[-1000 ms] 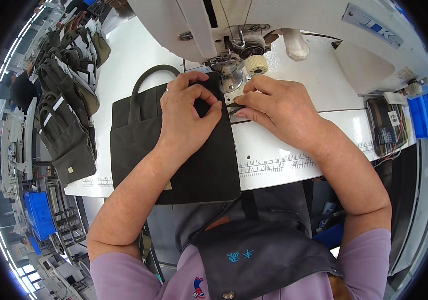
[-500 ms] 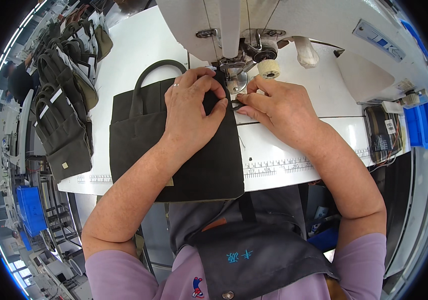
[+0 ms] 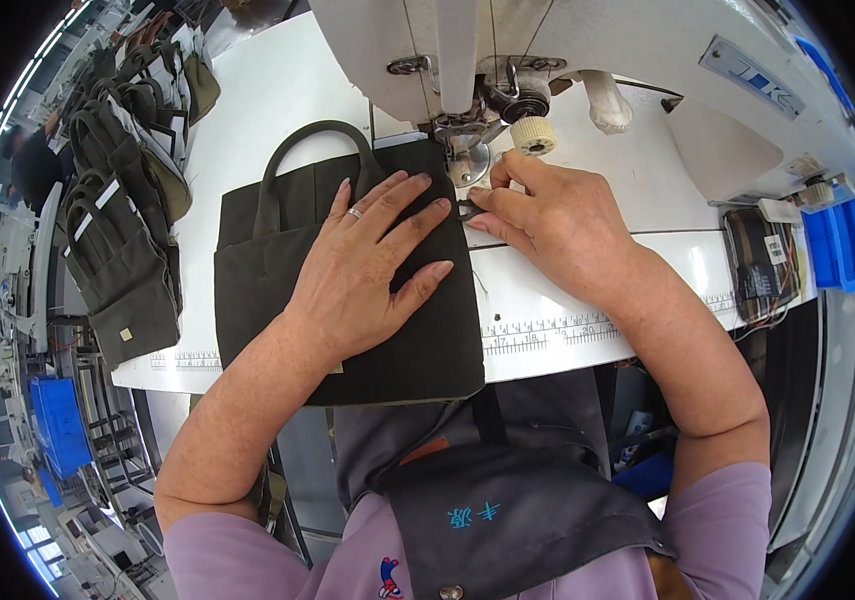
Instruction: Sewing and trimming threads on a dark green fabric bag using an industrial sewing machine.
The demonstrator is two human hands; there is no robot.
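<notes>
A dark olive fabric bag piece [image 3: 348, 290] with a looped handle lies flat on the white table. Its upper right edge is beside the needle area of a white sewing machine [image 3: 458, 150]. My left hand [image 3: 373, 240] rests flat on the bag, fingers spread. At the bag's right edge, just below the presser foot, my right hand [image 3: 548, 215] pinches a small dark strip of fabric [image 3: 469, 209]. Most of the strip is hidden by my fingertips and the bag.
Several similar dark bags [image 3: 133, 290] are piled along the table's left side. A ruler scale [image 3: 558, 332] runs along the front edge. At right are the machine's arm, a dark boxed unit [image 3: 760, 265] with wires and a blue bin [image 3: 843, 245].
My left hand has let go of the bag's upper right edge and moved down and left, its fingers now spread flat. The right hand keeps its pinch in nearly the same place.
</notes>
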